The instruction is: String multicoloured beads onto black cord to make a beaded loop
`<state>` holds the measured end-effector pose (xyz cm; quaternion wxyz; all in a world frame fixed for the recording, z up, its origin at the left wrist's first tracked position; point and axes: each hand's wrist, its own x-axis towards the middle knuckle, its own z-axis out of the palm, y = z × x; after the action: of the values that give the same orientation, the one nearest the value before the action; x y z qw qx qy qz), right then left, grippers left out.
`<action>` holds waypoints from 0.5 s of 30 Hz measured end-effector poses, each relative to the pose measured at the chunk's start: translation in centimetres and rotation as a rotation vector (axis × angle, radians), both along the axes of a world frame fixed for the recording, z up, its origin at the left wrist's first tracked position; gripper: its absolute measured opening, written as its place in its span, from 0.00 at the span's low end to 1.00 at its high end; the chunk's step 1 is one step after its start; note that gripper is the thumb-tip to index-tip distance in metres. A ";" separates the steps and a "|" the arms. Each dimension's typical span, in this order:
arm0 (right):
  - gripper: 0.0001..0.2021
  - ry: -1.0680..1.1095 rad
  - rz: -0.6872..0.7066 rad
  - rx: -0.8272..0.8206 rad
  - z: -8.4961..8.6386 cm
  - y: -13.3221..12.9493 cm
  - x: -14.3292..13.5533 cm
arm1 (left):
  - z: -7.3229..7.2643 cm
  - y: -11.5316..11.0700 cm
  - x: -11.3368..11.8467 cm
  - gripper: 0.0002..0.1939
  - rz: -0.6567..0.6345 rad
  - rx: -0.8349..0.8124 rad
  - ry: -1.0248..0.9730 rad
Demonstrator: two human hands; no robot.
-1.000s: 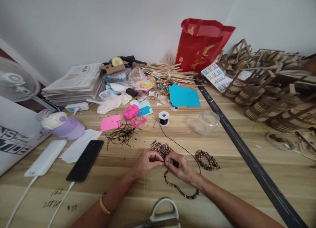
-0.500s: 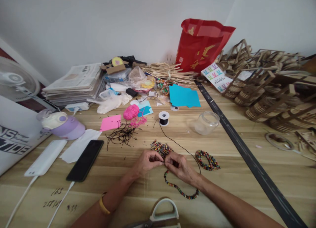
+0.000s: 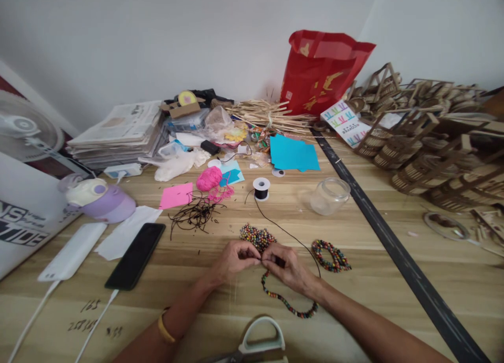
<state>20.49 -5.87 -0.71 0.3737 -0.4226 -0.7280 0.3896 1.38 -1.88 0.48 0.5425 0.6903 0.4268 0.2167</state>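
My left hand and my right hand meet fingertip to fingertip, both in a pinch, just in front of a pile of small multicoloured beads. From the right hand's fingers a strand of beads curves down over the table on black cord. More of the black cord runs from a white spool to behind the right wrist. Whatever sits between the left fingertips is too small to make out. Right of the hands lies a coiled loop of finished-looking bead strands.
White-handled scissors lie at the near edge. A glass jar stands right of the spool. Cut black cords, a phone and a power bank lie to the left. Small woven baskets crowd the right side.
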 end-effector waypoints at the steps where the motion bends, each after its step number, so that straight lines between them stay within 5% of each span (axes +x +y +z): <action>1: 0.06 -0.001 -0.002 0.003 0.0 0.0 0.0 | -0.1 0.0 -0.1 0.07 -0.001 -0.003 -0.004; 15: 0.04 0.018 0.014 0.005 -0.3 0.0 0.0 | 0.1 0.0 0.0 0.07 -0.021 0.018 -0.022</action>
<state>20.46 -5.83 -0.96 0.3788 -0.4130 -0.7285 0.3941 1.34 -1.84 0.54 0.5433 0.6971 0.4116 0.2225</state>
